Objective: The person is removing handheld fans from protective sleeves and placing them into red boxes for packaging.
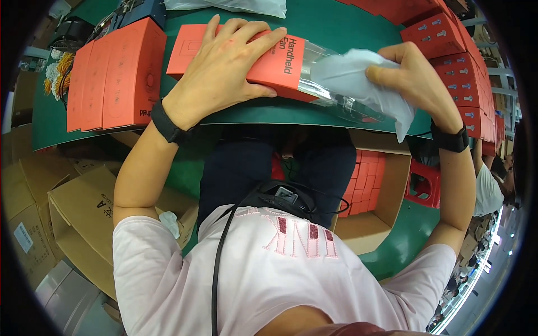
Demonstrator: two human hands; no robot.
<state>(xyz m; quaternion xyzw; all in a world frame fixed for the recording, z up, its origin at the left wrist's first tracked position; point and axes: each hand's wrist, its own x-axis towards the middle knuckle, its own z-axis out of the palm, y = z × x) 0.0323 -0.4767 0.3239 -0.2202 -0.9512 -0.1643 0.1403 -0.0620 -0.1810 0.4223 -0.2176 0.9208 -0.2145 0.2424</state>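
Grip check: left hand (224, 67) lies flat, fingers spread, pressing the orange carton (241, 59) onto the green tabletop (336, 25) at 12 o'clock. Right hand (417, 78) at 2 o'clock pinches a white wrapped bundle (358, 75) at the clear insert (330, 92) sticking out of the carton's open end. Judging by that, insertion looks partway; end not closed. Finished-looking cartons (115, 75) stacked at 10 o'clock; cardboard box (370, 179) of more at 4 o'clock.

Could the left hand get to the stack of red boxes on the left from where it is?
Probably yes. The left hand lies flat on the red box, and the stack sits just beside it on the green table, with nothing between them. It would first have to let go of the box.
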